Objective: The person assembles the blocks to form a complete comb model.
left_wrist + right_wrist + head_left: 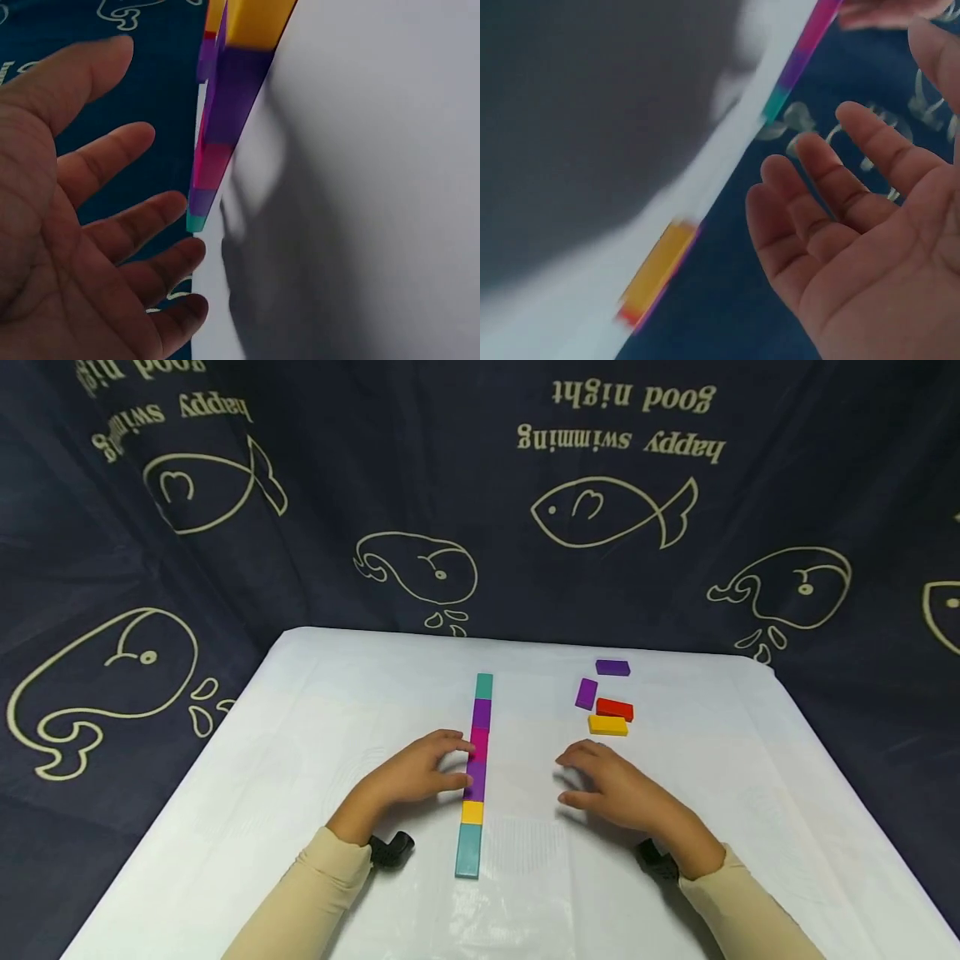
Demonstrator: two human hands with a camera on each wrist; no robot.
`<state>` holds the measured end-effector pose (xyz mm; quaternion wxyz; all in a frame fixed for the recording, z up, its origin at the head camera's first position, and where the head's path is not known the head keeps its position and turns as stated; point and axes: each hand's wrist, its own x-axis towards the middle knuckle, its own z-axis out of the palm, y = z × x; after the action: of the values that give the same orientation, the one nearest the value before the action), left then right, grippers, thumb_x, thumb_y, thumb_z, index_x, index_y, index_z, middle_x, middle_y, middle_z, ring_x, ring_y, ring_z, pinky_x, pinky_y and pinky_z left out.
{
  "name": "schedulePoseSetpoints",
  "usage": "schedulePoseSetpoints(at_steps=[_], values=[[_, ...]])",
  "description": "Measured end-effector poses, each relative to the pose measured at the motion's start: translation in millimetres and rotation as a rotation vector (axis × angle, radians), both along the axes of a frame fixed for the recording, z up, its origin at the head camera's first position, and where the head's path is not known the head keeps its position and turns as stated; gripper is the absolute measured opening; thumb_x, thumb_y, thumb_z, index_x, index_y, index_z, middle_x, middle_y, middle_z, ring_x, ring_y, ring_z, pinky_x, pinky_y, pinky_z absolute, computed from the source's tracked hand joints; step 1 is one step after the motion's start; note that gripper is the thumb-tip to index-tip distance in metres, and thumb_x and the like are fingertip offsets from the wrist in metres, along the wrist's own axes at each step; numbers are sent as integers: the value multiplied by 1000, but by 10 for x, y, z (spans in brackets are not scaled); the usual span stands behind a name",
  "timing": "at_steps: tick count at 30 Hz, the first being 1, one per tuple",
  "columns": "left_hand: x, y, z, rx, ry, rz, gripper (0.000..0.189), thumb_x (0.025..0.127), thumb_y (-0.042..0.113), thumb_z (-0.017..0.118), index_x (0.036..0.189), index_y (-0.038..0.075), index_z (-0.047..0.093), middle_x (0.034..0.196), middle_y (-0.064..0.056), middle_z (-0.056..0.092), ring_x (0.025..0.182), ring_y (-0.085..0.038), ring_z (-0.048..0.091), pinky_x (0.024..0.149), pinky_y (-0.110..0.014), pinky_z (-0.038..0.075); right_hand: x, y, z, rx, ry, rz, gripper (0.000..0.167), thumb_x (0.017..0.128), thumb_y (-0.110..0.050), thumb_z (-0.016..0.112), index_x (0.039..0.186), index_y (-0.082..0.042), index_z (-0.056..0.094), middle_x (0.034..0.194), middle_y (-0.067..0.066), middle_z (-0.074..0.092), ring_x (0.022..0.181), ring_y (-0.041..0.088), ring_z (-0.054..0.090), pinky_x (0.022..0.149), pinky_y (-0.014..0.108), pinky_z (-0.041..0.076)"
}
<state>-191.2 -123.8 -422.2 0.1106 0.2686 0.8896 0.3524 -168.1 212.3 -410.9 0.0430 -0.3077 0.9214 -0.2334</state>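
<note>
A straight line of coloured blocks runs away from the person on the white table: a teal block nearest, then a yellow block, a purple block, a magenta block, another purple one and a green one at the far end. Beside its left side is the left hand, thumb and fingertips overlapping the magenta and purple blocks in the head view. In the left wrist view its fingers are spread and hold nothing. To the right, the right hand hovers empty with loosely bent fingers, nearest the loose yellow block.
Behind that yellow block lie a red block, a tilted purple block and a farther purple block. Dark cloth printed with fish and whales hangs beyond the table's back edge.
</note>
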Motion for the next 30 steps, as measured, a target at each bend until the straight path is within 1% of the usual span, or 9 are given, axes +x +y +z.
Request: schedulePoseSetpoints(at_steps=[2,5,9,12,15,18,21,26,30], values=[[-102,24,38,-32,7,-15,55,89,30,73,138,8,58,148,-19,44,138,-34,40,115,-50,30,-101,144,-15,-26,11,-36,46,88,-27,76,124,-3,63,128,12,57,119,32,53,104,54,42],[-285,57,42,-53,20,-16,61,89,30,74,142,7,53,151,-18,41,140,-32,37,117,-47,27,-272,340,-37,-48,10,-94,44,89,-26,76,123,-1,63,127,15,58,121,35,53,104,57,40],[-523,70,-19,-55,41,8,63,88,30,75,143,8,52,151,-17,41,141,-30,36,117,-45,27,-510,536,-50,-54,8,-152,40,91,-24,73,121,0,64,124,16,60,116,35,55,102,56,41],[-647,68,-74,-48,47,15,62,88,31,75,141,9,54,151,-17,41,141,-31,36,117,-46,27,-673,636,-58,-44,7,-181,37,91,-19,73,121,1,64,120,18,60,106,34,56,97,54,45],[-722,58,-111,-43,42,21,61,88,32,74,141,9,55,152,-18,40,141,-32,35,117,-47,26,-824,693,-75,-20,-1,-206,35,91,-14,72,121,2,64,119,20,60,102,33,56,95,53,48],[-785,48,-115,-32,35,35,60,88,30,75,140,9,55,152,-19,39,142,-33,34,117,-47,26,-955,705,-77,2,-13,-226,35,91,-12,71,121,3,63,120,22,59,106,36,55,99,55,46],[-853,54,-99,-19,15,45,60,88,29,75,141,9,55,153,-18,39,143,-32,33,117,-46,26,-1056,697,-67,12,-22,-245,35,91,-13,70,122,3,62,122,24,58,109,38,54,101,57,44],[-919,94,-96,17,-26,38,60,88,29,75,141,8,54,155,-15,37,145,-29,30,118,-45,23,-1139,675,-44,4,-51,-252,36,92,-13,70,123,3,62,123,24,59,109,38,54,101,57,43],[-926,128,-110,94,-54,50,61,88,28,76,141,9,54,156,-13,36,146,-28,28,119,-45,21,-1152,678,-52,-8,-67,-234,29,92,-11,71,116,3,66,112,18,63,101,33,57,95,52,48]])
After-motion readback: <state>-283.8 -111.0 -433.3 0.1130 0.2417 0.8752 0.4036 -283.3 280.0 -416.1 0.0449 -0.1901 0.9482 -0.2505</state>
